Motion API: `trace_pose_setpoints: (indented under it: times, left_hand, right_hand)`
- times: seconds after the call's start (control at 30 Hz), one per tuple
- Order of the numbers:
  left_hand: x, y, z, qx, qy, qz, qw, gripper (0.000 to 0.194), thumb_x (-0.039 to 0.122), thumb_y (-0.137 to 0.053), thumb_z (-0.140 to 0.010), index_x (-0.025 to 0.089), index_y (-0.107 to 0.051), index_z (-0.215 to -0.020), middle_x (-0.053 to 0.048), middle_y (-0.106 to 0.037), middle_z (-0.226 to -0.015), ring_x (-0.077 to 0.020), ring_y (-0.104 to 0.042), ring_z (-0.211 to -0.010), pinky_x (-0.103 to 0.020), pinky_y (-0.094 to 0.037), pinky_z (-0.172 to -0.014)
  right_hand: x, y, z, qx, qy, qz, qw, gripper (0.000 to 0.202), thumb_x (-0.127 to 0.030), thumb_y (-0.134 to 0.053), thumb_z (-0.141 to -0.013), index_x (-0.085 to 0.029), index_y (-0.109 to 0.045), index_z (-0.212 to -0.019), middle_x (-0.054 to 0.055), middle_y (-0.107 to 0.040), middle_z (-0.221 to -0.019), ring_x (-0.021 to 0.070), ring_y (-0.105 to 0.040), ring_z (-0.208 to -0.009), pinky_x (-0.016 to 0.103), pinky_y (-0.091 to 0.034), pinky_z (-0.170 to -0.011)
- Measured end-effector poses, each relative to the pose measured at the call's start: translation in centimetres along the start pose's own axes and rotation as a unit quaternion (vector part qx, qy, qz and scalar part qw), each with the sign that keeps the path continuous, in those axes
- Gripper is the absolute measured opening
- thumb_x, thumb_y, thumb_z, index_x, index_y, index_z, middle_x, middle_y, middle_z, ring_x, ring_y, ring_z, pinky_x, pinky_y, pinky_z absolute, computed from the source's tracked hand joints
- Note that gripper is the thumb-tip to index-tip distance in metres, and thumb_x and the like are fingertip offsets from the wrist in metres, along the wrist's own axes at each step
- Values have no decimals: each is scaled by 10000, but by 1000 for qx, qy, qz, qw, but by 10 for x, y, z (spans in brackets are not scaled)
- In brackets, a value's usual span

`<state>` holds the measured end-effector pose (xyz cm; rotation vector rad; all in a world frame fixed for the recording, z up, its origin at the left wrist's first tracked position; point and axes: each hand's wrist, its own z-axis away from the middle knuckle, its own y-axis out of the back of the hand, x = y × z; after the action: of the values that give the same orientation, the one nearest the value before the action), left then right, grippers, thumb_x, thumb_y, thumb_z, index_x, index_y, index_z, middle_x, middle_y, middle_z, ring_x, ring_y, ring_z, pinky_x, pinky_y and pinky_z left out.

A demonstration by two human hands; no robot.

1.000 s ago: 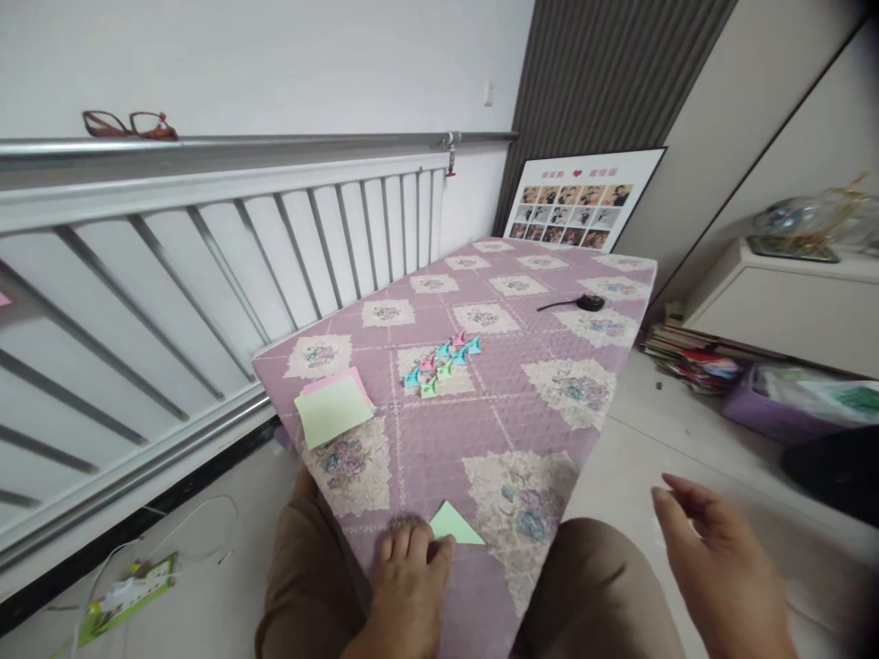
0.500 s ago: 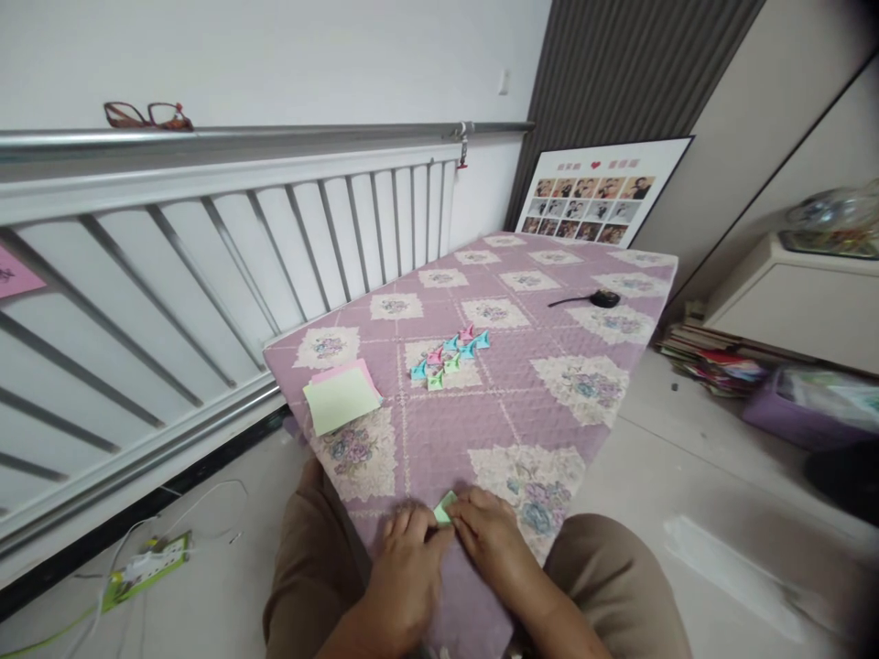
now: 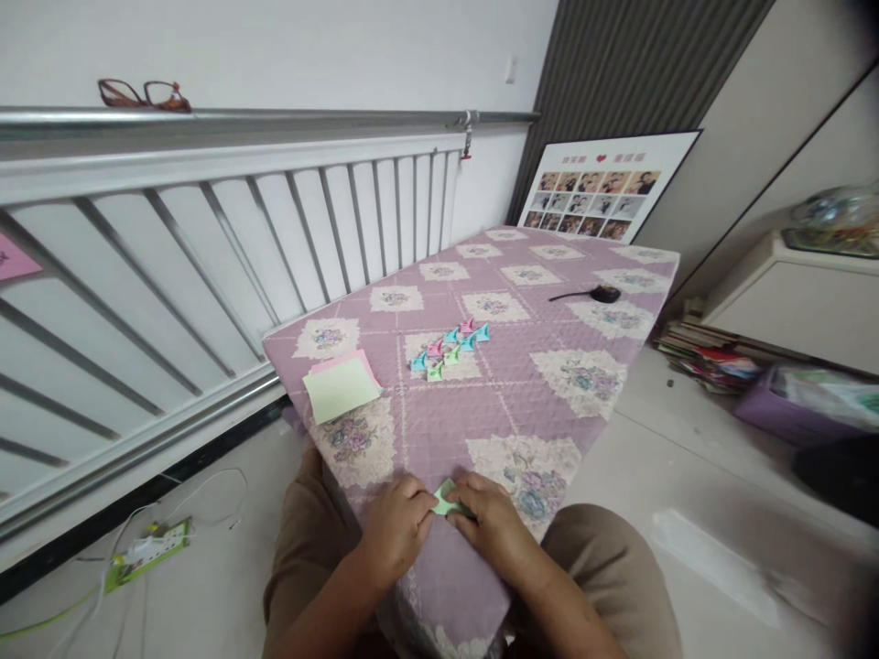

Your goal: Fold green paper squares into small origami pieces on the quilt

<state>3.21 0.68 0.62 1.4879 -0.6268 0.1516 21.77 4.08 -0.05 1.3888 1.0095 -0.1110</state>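
A small folded piece of light green paper [image 3: 446, 495] lies between my hands at the near end of the table. My left hand [image 3: 402, 523] pinches its left corner between thumb and fingers. From the other side my right hand [image 3: 489, 522] grips it, covering its right part. Farther up the cloth sit several small folded paper pieces [image 3: 451, 357] in pink, blue and green, set in slanting rows. To their left rests a stack of paper sheets [image 3: 343, 392], light green on top with pink showing beneath.
A purple floral cloth covers the table [image 3: 439, 426]. A black object with a thin tail [image 3: 604, 294] lies toward its far right. Along the left runs a white radiator [image 3: 226, 265], with glasses [image 3: 144, 95] on the pipe above. A power strip [image 3: 149, 554] is on the floor.
My left hand has shifted left and slightly up, and its fingers now pinch the green paper's left corner. More of the paper shows between my hands. The camera view has tilted slightly.
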Motion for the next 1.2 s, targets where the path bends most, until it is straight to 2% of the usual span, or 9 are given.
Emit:
trace_pose_setpoints:
  times: [0.2,0.53,0.63,0.77,0.9,1.0,1.07,1.13,1.2]
  left_hand:
    - [-1,-1,2,13,-7,-1,1000,174,208,-563,-849,259,-653,-988,-23,-597,-990,-195,-536,-926,-309,-416,-790]
    - [5,4,0,4,26,10,1000,219,195,-513,-859,275,-665,-994,-31,-605,-1007,-199,-541,-930,-306,-405,-791]
    - [8,8,-3,15,36,17,999,241,193,-456,-885,254,-671,-974,-39,-609,-979,-190,-546,-894,-293,-405,-770]
    - [11,15,-5,32,25,36,999,240,211,-439,-894,246,-673,-940,-32,-600,-992,-176,-543,-892,-275,-406,-774]
    - [13,23,-2,85,-9,127,988,229,189,-444,-872,217,-671,-880,-45,-594,-972,-182,-530,-943,-286,-401,-837]
    - [17,25,5,138,38,279,950,234,166,-492,-812,198,-622,-1003,-47,-587,-959,-178,-538,-911,-288,-410,-824]
    - [22,23,11,149,86,414,894,358,166,-519,-773,190,-550,-1129,-40,-586,-949,-174,-543,-877,-280,-416,-787]
    - [27,21,17,119,96,516,843,337,201,-536,-768,174,-546,-1104,-30,-587,-910,-169,-538,-851,-268,-409,-766]
    - [32,19,24,84,99,571,811,202,263,-555,-772,156,-585,-941,-11,-572,-810,-154,-518,-775,-252,-393,-723]
  right_hand:
    - [-2,2,-1,3,17,11,1000,156,-140,-613,-752,-230,-645,-876,20,-611,-844,182,-567,-821,283,-396,-734]
    - [-4,2,0,5,44,51,998,100,-190,-545,-846,-218,-640,-835,19,-604,-798,160,-562,-768,266,-406,-706]
    - [-11,4,1,13,41,79,996,86,-185,-554,-839,-205,-634,-814,31,-601,-795,174,-554,-763,282,-403,-702]
    - [-25,8,6,42,19,133,990,127,-193,-526,-853,-184,-633,-785,72,-594,-782,235,-530,-781,365,-375,-718]
    - [-45,16,10,68,5,152,986,174,-186,-478,-869,-185,-614,-761,60,-577,-752,223,-520,-756,355,-368,-706]
    - [-61,22,12,78,-9,48,996,183,-189,-462,-863,-189,-563,-710,30,-552,-720,184,-520,-716,296,-373,-660]
    - [-69,23,13,85,-45,-45,994,223,-250,-457,-871,-192,-533,-669,7,-522,-678,161,-506,-662,266,-371,-617]
    - [-75,22,14,92,-92,-125,984,256,-326,-473,-861,-196,-510,-644,-11,-492,-645,149,-485,-626,250,-365,-585]
    - [-78,18,16,88,-131,-197,968,277,-389,-494,-843,-198,-502,-642,-24,-475,-627,144,-468,-614,244,-364,-577]
